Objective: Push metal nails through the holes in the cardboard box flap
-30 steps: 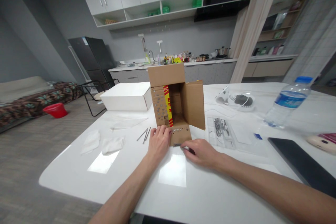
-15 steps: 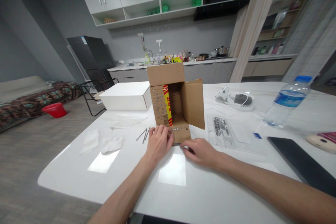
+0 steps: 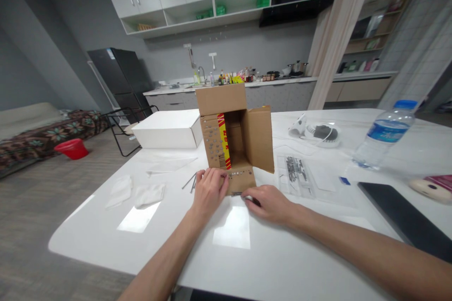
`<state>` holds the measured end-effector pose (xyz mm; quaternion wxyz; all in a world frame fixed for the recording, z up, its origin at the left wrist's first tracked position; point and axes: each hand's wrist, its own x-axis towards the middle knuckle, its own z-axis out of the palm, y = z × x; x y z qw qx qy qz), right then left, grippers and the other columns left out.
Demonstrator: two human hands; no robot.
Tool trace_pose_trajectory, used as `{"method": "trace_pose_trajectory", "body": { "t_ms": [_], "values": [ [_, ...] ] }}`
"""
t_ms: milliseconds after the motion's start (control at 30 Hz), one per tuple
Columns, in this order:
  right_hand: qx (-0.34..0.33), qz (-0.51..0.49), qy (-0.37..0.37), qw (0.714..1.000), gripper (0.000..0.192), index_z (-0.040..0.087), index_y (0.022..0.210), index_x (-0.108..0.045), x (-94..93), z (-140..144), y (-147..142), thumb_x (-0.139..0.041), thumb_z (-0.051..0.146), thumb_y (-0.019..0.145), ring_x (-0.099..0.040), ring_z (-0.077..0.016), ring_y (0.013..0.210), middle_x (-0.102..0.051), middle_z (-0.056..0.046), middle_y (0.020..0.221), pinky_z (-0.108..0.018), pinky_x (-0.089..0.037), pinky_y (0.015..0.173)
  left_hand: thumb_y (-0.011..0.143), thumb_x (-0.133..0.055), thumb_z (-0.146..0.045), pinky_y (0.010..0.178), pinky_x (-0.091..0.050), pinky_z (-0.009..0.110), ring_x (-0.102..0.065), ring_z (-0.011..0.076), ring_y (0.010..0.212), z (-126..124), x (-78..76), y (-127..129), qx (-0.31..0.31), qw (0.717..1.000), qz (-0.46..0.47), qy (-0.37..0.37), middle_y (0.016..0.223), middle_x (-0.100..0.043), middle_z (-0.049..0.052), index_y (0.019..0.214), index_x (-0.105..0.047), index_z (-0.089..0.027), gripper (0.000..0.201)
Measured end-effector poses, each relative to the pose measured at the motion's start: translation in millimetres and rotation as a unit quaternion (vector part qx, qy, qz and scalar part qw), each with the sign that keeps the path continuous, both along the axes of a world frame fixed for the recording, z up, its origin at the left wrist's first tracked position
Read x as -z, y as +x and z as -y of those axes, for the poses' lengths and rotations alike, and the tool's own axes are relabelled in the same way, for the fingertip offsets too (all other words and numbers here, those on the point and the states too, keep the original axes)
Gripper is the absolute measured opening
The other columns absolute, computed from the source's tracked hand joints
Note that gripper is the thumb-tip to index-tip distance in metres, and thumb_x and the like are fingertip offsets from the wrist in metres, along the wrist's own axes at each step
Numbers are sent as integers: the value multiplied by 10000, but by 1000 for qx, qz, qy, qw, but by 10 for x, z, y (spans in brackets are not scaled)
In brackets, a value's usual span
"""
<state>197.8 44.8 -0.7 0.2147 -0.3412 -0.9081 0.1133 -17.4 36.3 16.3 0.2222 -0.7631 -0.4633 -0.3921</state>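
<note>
Hands at the cardboard box

Desk [image 3: 106,225], white and glossy, carries everything in front of you. At its middle the cardboard box [image 3: 233,138] lies on its side with its opening towards you, flaps spread, a yellow and red strip inside, and small round metal studs dotting the left and bottom flaps. A white box [image 3: 165,129] sits behind it to the left, and a water bottle [image 3: 383,134] lies far right. Your left hand [image 3: 209,190] rests on the bottom flap [image 3: 241,179], fingers curled against its left edge. Your right hand [image 3: 270,203] lies on the desk at the flap's front edge, fingers pinched on a small metal piece [image 3: 247,197]. Loose nails [image 3: 190,181] lie just left.
</note>
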Motion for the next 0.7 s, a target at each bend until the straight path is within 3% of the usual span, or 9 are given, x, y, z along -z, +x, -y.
{"method": "trace_pose_trajectory", "body": {
  "t_ms": [200, 700],
  "values": [
    [-4, 1, 2, 1000, 240, 204, 1012, -704, 14, -13, 11, -499, 229, 890, -672, -182, 725, -744, -37, 864, -274, -447, 680, 902, -547, -148, 799, -374, 331, -608, 143, 756, 30, -16, 20, 50, 998, 13, 42, 811, -672, -11, 894, -509, -206, 70],
    [-2, 9, -7, 1000, 235, 200, 997, -699, -19, 2, 5, -490, 227, 893, -668, -187, 728, -740, -44, 850, -275, -437, 676, 898, -507, -144, 740, -385, 328, -590, 155, 774, -38, 94, 16, 109, 990, -55, -64, 794, -660, 2, 851, -529, -205, 79]
  ]
}}
